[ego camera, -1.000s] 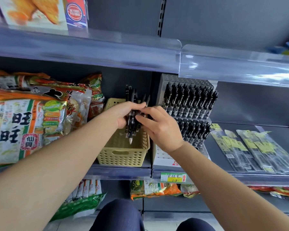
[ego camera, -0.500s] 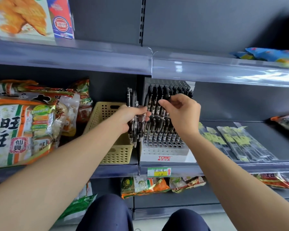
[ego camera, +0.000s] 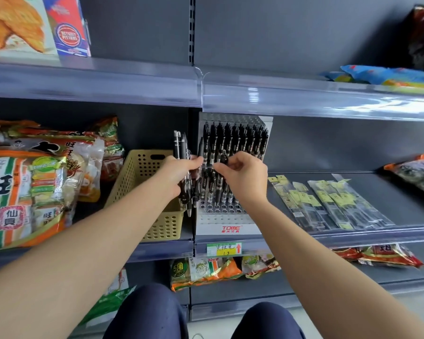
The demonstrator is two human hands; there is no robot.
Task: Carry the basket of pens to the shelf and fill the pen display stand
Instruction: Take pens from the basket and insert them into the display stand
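Status: carrying stage complete, filling stage under way.

The basket (ego camera: 138, 178) stands on the shelf (ego camera: 353, 232) at centre-left of the frame, just beside the pen display stand (ego camera: 220, 220) and apart from both hands. Its visible inner wall is bare. The floor of it is hidden behind the forearm, so whether any stock lies there cannot be told.

The left hand (ego camera: 181, 172), at frame centre, has its fingers curled round a bundle of pens (ego camera: 181, 148). It holds them upright between basket and stand, tips pointing down.

The right hand (ego camera: 245, 174), just to the right of it, pinches a single pen (ego camera: 222, 159) between thumb and forefinger over the middle of the stand. The other fingers are loosely curled. Whether the pen's tip has entered a hole is hidden by the hand.

The stand's upper rows (ego camera: 235, 140) appear full of black pens. The lower tier is partly stocked, and the front rows of holes, above the red brand lettering, show vacant.

Judgement: well past halfway. What is left is seating the pinched pen, then working the bundle into the open front holes one at a time.

Surroundings: snack bags (ego camera: 34, 182) at left, packaged refills (ego camera: 328, 201) at right, a price label (ego camera: 224, 249) on the shelf edge below the stand.
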